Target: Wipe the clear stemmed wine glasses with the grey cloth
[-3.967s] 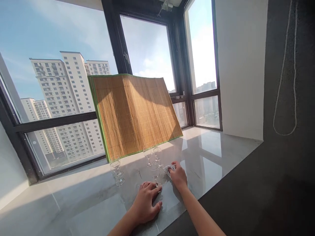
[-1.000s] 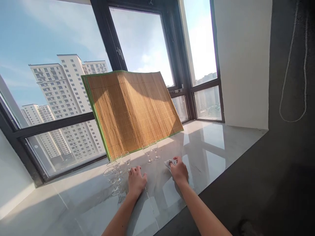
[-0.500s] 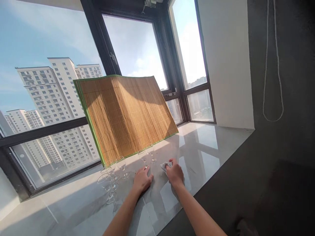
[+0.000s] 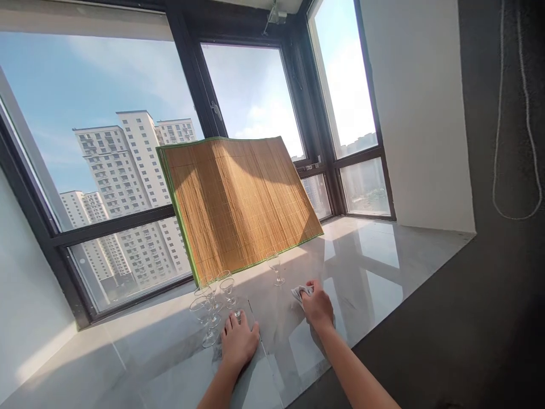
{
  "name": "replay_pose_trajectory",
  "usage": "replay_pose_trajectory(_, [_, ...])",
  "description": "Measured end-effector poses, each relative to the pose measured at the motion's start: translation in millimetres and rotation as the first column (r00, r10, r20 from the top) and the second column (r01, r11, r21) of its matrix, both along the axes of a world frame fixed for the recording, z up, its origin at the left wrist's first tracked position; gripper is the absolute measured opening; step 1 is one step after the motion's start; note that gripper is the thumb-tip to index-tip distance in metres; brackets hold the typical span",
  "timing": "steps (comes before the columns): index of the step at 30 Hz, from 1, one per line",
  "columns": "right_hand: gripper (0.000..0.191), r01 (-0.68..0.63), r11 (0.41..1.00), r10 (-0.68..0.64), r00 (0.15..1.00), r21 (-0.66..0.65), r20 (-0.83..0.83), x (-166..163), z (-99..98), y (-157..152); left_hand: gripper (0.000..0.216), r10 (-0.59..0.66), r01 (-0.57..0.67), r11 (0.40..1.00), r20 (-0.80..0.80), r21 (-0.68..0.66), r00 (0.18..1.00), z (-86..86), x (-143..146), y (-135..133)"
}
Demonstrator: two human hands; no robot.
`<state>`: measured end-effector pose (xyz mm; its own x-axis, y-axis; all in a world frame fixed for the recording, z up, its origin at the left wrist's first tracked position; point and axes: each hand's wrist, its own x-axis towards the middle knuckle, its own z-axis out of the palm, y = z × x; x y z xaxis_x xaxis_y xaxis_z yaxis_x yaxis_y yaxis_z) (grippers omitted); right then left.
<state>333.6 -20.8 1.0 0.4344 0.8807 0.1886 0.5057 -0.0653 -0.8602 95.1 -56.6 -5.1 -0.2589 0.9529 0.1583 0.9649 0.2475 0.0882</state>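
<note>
My left hand (image 4: 240, 342) lies low over the sill, its fingertips at the foot of a small stemmed glass (image 4: 227, 286). The fingers seem to press on that foot; their undersides are hidden. Several more clear stemmed glasses (image 4: 209, 336) stand upright in a cluster just beyond and to the left. A single stemmed glass (image 4: 278, 272) stands apart, between the cluster and my right hand. My right hand (image 4: 318, 307) is closed around a crumpled white cloth (image 4: 300, 293), which rests close above or on the glossy sill (image 4: 366, 289).
A bamboo mat (image 4: 247, 199) with green edging leans against the dark window frame (image 4: 114, 224) behind the glasses. The sill's front edge runs diagonally at right, above a dark area. A white wall (image 4: 421, 113) and a hanging cord (image 4: 496, 170) are on the right.
My left hand has slid leftward and nearer to me, bringing one stemmed glass over to the cluster. My right hand still holds the cloth. The view has shifted, so the scene sits further right.
</note>
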Motion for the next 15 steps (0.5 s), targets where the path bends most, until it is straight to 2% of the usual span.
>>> replay_pose_trajectory(3, [0.024, -0.007, 1.0, 0.007, 1.0, -0.011, 0.014, 0, 1.0, 0, 0.075, 0.064, -0.064, 0.998, 0.011, -0.006, 0.998, -1.1, -2, 0])
replay_pose_trajectory(6, [0.025, -0.011, 0.999, 0.011, 1.0, -0.032, 0.019, -1, 1.4, 0, 0.077, 0.041, -0.041, 0.999, 0.011, 0.029, 0.999, -3.3, -2, -9])
replay_pose_trajectory(8, [0.025, -0.014, 0.999, 0.015, 1.0, -0.042, 0.018, -2, 1.0, 1, 0.069, -0.044, 0.044, 0.995, -0.007, 0.092, 0.999, -3.9, 2, -13])
replay_pose_trajectory(11, [0.025, -0.012, 0.999, 0.013, 1.0, -0.047, 0.013, -4, 1.1, 2, 0.054, -0.323, 0.322, 0.928, -0.03, 0.189, 0.946, -1.3, 15, -6])
replay_pose_trajectory(13, [0.025, -0.004, 0.999, 0.004, 1.0, -0.047, 0.011, -5, 1.9, 1, 0.053, -0.461, 0.454, 0.874, 0.004, 0.171, 0.887, 2.8, 28, 10])
replay_pose_trajectory(15, [0.026, 0.006, 0.999, -0.006, 1.0, -0.043, 0.013, -6, 3.2, 0, 0.058, -0.463, 0.456, 0.885, 0.066, 0.094, 0.884, 7.9, 42, 33])
